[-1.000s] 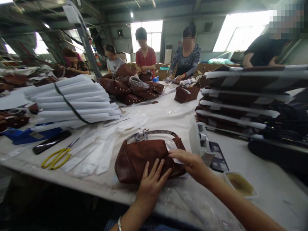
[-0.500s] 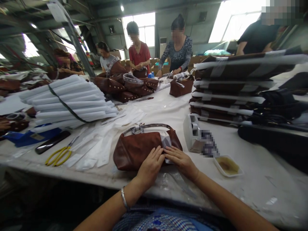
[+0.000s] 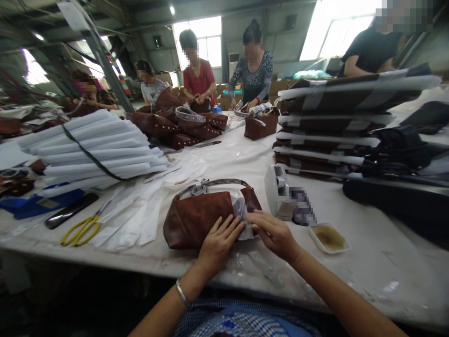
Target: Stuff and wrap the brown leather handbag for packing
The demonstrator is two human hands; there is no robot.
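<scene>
A brown leather handbag [image 3: 196,213] lies in front of me on the white-covered table, its strap arched along the top edge. A translucent plastic strip [image 3: 238,205] wraps over the bag's right part. My left hand [image 3: 219,241] rests flat on the bag's front with fingers spread, the fingertips at the strip's lower left edge. At the bag's right end, my right hand [image 3: 275,231] has its fingers stretched and slightly bent beside the strip. Its palm is off the bag, and its fingertips partly hide what they touch.
Yellow-handled scissors [image 3: 80,230], a dark phone [image 3: 72,210] and white paper strips [image 3: 133,224] lie left. A white tape dispenser [image 3: 276,187] and shallow dish [image 3: 329,238] stand right. Stacked white sheets [image 3: 94,147] and wrapped brown bags [image 3: 326,126] rise behind. Several people work across the table.
My right hand has lifted from lying flat on the strip and shifted right, its fingers now more bent. My left hand has slid slightly across the strip's lower part. The view has shifted slightly.
</scene>
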